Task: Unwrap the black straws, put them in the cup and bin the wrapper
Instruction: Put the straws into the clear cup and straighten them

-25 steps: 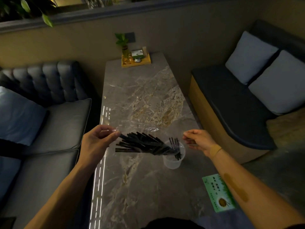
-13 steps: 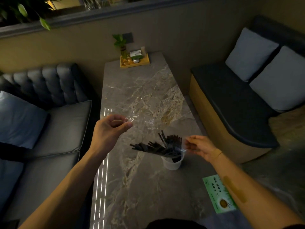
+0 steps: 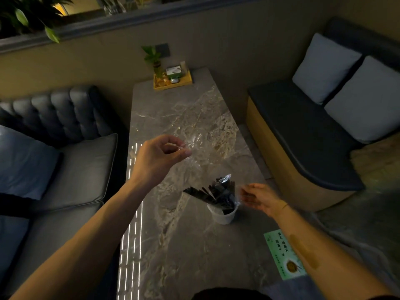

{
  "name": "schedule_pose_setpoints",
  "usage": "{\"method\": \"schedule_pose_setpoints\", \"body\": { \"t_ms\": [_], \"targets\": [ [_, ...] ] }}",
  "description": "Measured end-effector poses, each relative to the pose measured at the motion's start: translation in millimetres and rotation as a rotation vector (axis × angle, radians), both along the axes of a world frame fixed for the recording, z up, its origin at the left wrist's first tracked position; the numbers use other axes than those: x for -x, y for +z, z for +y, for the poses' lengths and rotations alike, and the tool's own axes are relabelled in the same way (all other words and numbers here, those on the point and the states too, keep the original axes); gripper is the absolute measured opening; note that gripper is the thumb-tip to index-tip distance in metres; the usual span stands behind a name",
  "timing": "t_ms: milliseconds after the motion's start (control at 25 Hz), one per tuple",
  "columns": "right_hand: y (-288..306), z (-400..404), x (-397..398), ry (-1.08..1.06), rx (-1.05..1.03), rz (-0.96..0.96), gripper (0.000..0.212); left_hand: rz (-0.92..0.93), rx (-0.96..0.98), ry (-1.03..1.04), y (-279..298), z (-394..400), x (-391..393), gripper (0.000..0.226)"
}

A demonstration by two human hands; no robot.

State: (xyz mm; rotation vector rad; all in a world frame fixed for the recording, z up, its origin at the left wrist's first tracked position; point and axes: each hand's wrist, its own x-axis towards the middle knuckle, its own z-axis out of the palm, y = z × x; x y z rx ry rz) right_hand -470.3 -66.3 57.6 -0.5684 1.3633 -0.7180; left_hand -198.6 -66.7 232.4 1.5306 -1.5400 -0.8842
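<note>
A bundle of black straws (image 3: pixel 213 194) leans to the left out of a small white cup (image 3: pixel 221 214) on the marble table (image 3: pixel 184 252). A clear plastic wrapper (image 3: pixel 205 152) stretches from above the straws up to my left hand (image 3: pixel 161 155), which pinches its upper end well above the table. My right hand (image 3: pixel 258 198) is just right of the cup and pinches the wrapper's lower edge beside the straws. The film is nearly see-through, so its outline is hard to follow.
A yellow tray (image 3: pixel 173 82) with a small plant stands at the table's far end. A green card (image 3: pixel 284 254) lies at the near right edge. A dark sofa (image 3: pixel 71 161) runs along the left, a bench with pale cushions (image 3: pixel 324 68) along the right.
My left hand has lifted the wrapper up and away. The straws have slid out of it and tipped from nearly flat to standing in the cup. My right hand has stayed beside the cup.
</note>
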Motion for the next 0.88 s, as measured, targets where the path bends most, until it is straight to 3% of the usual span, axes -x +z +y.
{"method": "schedule_pose_setpoints", "body": {
  "t_ms": [880],
  "targets": [
    [13, 5, 15, 0.053, 0.082, -0.012, 0.008, -0.166, 0.179, -0.078, 50, -21, 30, 0.021]
  ]
}}
